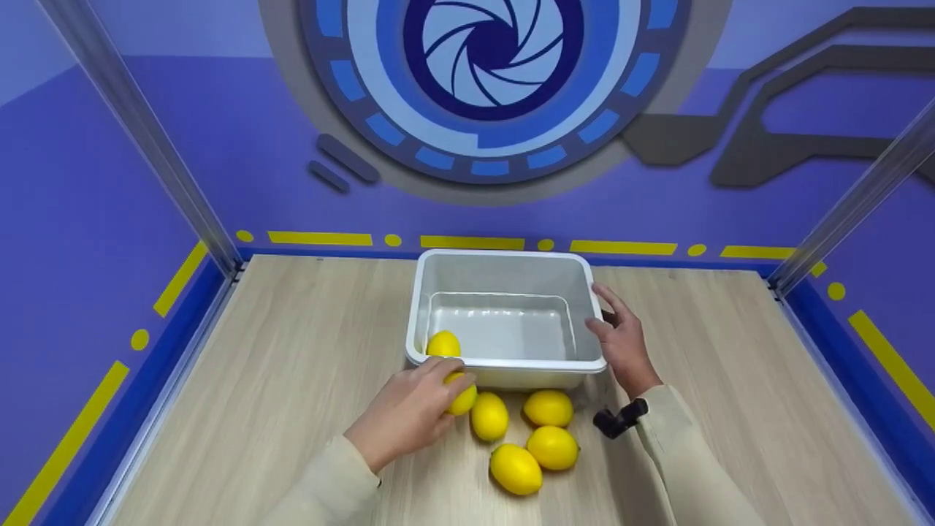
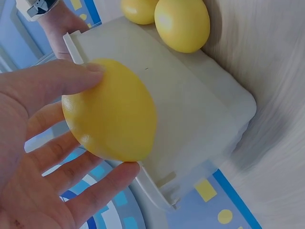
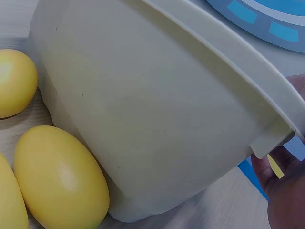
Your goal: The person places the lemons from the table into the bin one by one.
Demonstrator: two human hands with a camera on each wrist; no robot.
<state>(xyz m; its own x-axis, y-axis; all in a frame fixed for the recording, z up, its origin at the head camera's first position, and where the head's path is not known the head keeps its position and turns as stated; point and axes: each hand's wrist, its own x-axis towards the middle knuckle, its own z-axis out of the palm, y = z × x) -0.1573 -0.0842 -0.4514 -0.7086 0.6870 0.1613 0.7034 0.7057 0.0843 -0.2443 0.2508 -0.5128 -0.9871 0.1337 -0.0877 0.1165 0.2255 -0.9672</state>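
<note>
My left hand (image 1: 410, 409) pinches a yellow lemon (image 2: 112, 112) between thumb and fingers, just in front of the near left rim of a light grey plastic bin (image 1: 504, 374). One lemon (image 1: 443, 343) lies inside the bin at its near left corner. My right hand (image 1: 623, 348) holds the bin's right side at the rim, thumb on the inner side; in the right wrist view its fingers (image 3: 281, 160) are partly hidden by the rim. Several lemons lie on the table before the bin, among them one lemon (image 1: 489, 416) close to my left hand.
The bin stands on a wood-grain table (image 1: 321, 329) near the back wall (image 1: 292, 212), which is blue and purple with yellow marks. More lemons (image 1: 516, 469) lie near the table's front middle. Metal posts (image 1: 175, 168) frame the corners. A black device (image 1: 619, 418) sits at my right wrist.
</note>
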